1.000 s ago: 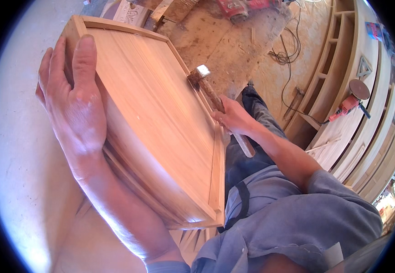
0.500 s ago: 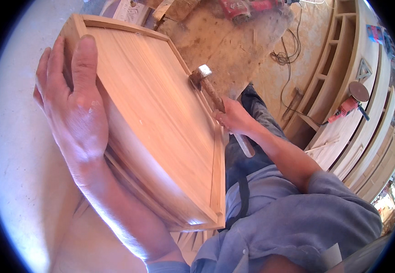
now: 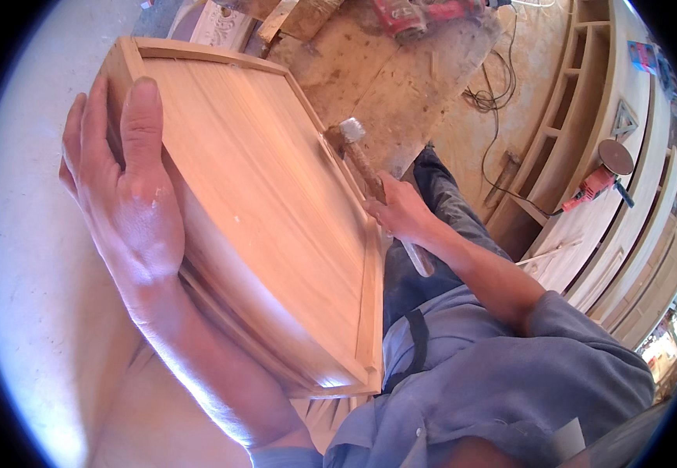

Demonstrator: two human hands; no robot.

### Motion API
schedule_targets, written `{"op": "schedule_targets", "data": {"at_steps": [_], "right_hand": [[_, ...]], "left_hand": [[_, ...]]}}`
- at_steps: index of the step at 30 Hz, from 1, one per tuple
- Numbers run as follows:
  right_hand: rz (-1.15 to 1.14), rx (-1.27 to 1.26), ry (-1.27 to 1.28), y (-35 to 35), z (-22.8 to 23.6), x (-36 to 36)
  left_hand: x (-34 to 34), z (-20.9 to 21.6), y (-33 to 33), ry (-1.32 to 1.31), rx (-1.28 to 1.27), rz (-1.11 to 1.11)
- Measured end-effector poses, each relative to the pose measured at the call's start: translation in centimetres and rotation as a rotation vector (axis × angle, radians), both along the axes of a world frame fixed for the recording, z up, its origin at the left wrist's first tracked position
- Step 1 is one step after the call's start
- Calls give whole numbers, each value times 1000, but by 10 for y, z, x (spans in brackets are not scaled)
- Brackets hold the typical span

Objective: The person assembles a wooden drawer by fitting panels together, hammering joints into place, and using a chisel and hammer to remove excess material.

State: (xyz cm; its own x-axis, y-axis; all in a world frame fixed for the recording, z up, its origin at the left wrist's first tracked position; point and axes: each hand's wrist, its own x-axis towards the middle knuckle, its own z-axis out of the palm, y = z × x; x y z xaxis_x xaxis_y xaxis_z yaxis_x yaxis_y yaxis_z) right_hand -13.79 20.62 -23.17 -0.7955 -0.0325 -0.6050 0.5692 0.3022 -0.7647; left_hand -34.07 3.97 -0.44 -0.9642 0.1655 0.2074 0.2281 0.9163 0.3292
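Observation:
A pale wooden drawer (image 3: 252, 195) stands tilted in front of me, its recessed flat panel facing up and raised strips along its rim. My left hand (image 3: 124, 175) grips the drawer's far left corner, thumb on the near face and fingers round the outer side. A hammer (image 3: 363, 165) with a wooden handle and a shiny metal head is in my right hand (image 3: 401, 209), which is closed round the middle of the handle. The hammer's head lies at the drawer's right edge strip; whether it touches the wood I cannot tell.
A red power tool (image 3: 404, 17) lies on the dusty board (image 3: 401, 86) beyond the drawer. To the right a black cable (image 3: 496, 101) coils on the floor. Long wooden frames (image 3: 556, 132) stand there, with a red angle grinder (image 3: 594, 186) and a wooden triangle (image 3: 624, 118) on them.
The drawer's far end and my left hand have dropped slightly toward me. The hammer and my right hand have shifted slightly, with the hammer's head turned a little.

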Motion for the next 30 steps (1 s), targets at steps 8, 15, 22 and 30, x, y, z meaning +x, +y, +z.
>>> {"op": "schedule_targets", "data": {"at_steps": [8,15,22,30], "right_hand": [[62,-127,-168,11,0,-17],[-50,111,-24,14,-3,-2],[171,202,-208,1,14,-21],[26,141,-178,5,34,-23]], "left_hand": [[-2,2,-2,56,-90,-4],[-2,1,-1,38,-56,2],[-3,2,0,12,-16,-12],[-2,4,1,6,-8,2]]}}
